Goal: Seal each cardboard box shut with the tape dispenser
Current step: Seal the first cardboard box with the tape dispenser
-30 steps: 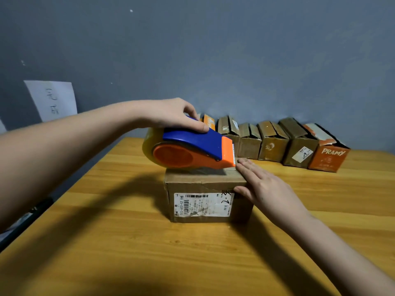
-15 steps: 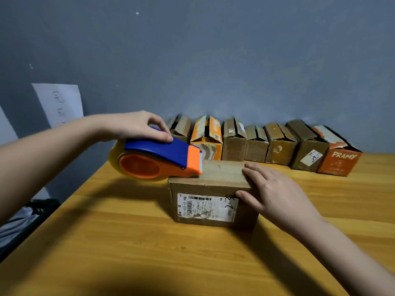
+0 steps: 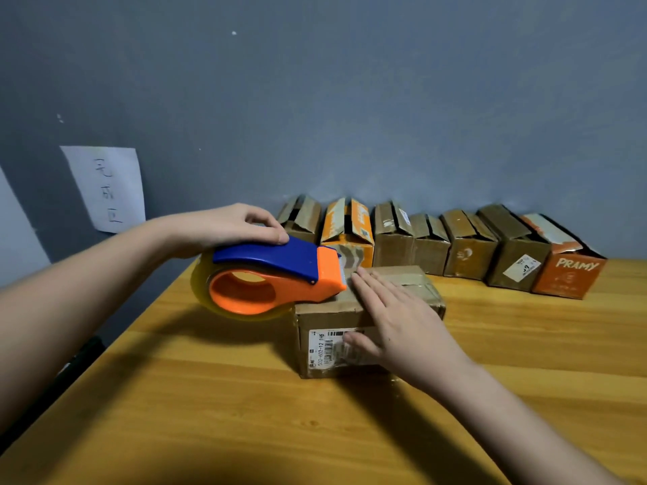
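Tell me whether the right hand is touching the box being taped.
Touching. In the head view the right hand lies flat on top of the cardboard box, fingers straight beside the tape dispenser, thumb down the labelled front.

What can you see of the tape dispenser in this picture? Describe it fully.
The tape dispenser looks plastic: a blue top cover, an orange body with an open ring hub, and a clear yellowish tape roll around it. It is tilted, its orange nose on the near box's top left edge. The left hand grips its blue cover from above.

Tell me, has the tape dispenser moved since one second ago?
Yes. The tape dispenser slid left along the box top, from above the box to overhanging its left edge.
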